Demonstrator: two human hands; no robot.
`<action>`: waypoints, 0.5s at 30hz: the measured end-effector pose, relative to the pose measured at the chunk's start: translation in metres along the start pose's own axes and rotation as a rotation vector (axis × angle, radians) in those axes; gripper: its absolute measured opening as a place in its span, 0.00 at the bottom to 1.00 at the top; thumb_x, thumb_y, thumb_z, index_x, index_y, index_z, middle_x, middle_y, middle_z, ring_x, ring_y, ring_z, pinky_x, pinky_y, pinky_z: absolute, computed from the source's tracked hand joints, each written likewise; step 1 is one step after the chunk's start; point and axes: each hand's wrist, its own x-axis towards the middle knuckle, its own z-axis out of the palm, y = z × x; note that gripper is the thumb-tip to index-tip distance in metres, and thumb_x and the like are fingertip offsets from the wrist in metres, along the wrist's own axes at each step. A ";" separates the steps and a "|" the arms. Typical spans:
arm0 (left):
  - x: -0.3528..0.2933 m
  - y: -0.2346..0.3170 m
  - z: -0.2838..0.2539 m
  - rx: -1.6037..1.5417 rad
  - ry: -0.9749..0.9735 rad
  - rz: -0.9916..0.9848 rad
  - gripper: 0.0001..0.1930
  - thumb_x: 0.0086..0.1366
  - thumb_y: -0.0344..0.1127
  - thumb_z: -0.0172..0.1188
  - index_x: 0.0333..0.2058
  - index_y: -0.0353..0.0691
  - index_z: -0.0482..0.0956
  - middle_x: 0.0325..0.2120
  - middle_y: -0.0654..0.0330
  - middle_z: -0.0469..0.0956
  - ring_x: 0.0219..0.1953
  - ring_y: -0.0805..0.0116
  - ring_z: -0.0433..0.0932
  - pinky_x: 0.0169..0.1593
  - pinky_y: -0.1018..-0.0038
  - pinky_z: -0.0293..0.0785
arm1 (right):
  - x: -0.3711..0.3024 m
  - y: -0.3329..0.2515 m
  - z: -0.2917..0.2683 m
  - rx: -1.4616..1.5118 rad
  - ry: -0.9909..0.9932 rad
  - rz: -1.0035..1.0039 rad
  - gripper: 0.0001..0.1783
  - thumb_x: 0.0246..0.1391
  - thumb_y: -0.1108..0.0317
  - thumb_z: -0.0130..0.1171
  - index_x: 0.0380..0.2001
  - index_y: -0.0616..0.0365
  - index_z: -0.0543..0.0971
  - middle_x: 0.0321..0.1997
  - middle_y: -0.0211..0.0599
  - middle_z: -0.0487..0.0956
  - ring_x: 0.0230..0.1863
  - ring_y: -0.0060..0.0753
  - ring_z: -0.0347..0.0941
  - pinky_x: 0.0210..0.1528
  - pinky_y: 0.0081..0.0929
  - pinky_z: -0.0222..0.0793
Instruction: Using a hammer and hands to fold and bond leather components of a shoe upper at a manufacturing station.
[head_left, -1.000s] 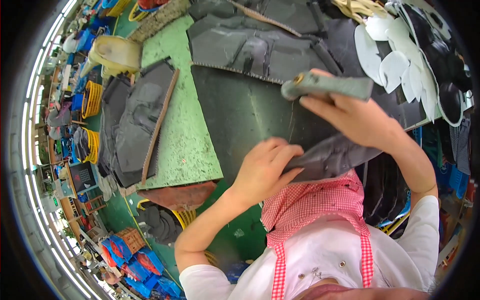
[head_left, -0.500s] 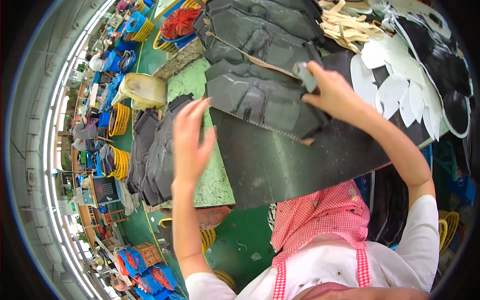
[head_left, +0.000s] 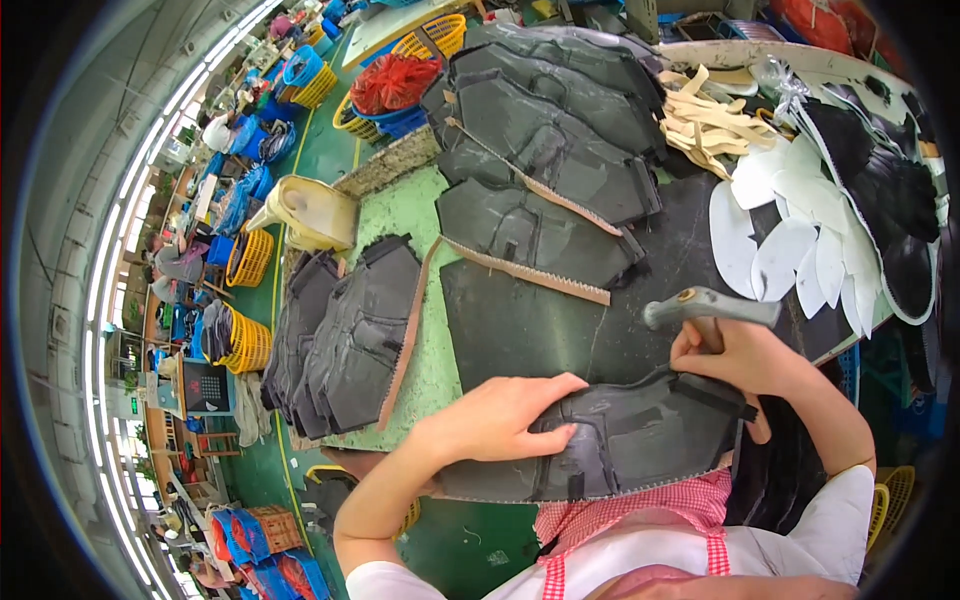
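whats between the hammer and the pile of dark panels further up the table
In the head view, a bare stretch of black sheet shows between the hammer and the pile of dark panels.

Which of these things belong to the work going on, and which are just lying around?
Apparently in use:
dark panel, held by the left hand
hammer, in the right hand
similar panels piled nearby, probably

Apparently just lying about:
white cut pieces
cream strips
cream container
yellow basket
red bag

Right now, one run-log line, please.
left hand: on dark panel | right hand: holding hammer, at panel's edge | panel pile: on green tabletop
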 end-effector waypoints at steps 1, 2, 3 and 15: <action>-0.002 -0.011 0.013 0.089 0.076 0.042 0.28 0.63 0.46 0.61 0.58 0.39 0.70 0.40 0.45 0.78 0.43 0.43 0.76 0.50 0.53 0.73 | 0.003 0.001 0.007 -0.056 -0.026 0.011 0.19 0.57 0.72 0.65 0.50 0.61 0.73 0.33 0.30 0.80 0.33 0.19 0.71 0.38 0.24 0.71; -0.003 -0.019 0.026 0.170 0.136 0.093 0.27 0.64 0.46 0.60 0.58 0.39 0.70 0.40 0.46 0.76 0.42 0.44 0.76 0.48 0.55 0.73 | 0.002 0.004 0.016 -0.107 -0.043 0.039 0.16 0.57 0.73 0.65 0.47 0.60 0.73 0.32 0.31 0.79 0.32 0.19 0.70 0.37 0.25 0.71; 0.005 -0.025 0.036 0.265 0.249 0.126 0.26 0.65 0.44 0.60 0.59 0.39 0.71 0.40 0.47 0.76 0.42 0.45 0.75 0.49 0.56 0.72 | 0.005 0.011 0.025 -0.076 -0.014 -0.046 0.13 0.56 0.75 0.64 0.41 0.60 0.71 0.27 0.34 0.76 0.28 0.23 0.69 0.34 0.27 0.70; 0.062 -0.026 0.063 0.078 0.571 0.075 0.10 0.58 0.30 0.68 0.40 0.40 0.82 0.32 0.62 0.77 0.29 0.65 0.74 0.35 0.71 0.73 | -0.025 0.002 0.026 -0.520 -0.068 -0.091 0.20 0.49 0.73 0.65 0.40 0.64 0.66 0.29 0.54 0.75 0.36 0.63 0.75 0.33 0.47 0.70</action>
